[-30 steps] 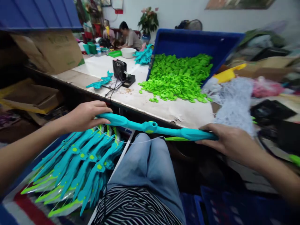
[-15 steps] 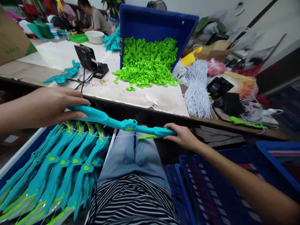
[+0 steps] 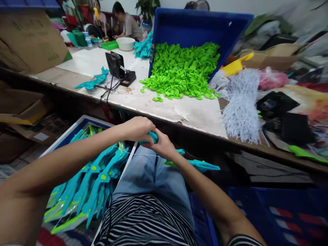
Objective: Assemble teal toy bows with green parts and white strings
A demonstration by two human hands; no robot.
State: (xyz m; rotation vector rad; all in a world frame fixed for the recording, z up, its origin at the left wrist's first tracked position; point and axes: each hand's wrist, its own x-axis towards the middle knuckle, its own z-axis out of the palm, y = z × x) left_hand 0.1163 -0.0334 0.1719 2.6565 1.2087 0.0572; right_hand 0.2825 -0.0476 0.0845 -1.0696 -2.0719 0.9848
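Observation:
A long teal plastic toy bow (image 3: 205, 165) with a green part and a thin white string is held over my lap. My left hand (image 3: 140, 127) is closed around its near left end. My right hand (image 3: 164, 145) grips the same end right beside it, fingers wrapped and the two hands touching. My right forearm covers the bow's middle, while its far end sticks out to the right. To the left, a white-rimmed blue crate (image 3: 84, 119) holds several similar teal bows (image 3: 98, 181) with green details, lying in overlapping rows.
On the table (image 3: 164, 111), a tipped blue bin (image 3: 200, 27) spills green plastic pieces (image 3: 184, 71). A soldering iron stand (image 3: 128, 77) and a teal part (image 3: 94, 81) sit left of it, a white string bundle (image 3: 242, 106) right. Blue crates (image 3: 256, 205) stand at lower right.
My hands have come together at the bow's left end; before, they held opposite ends. My right hand has shifted left along it. The view has turned left.

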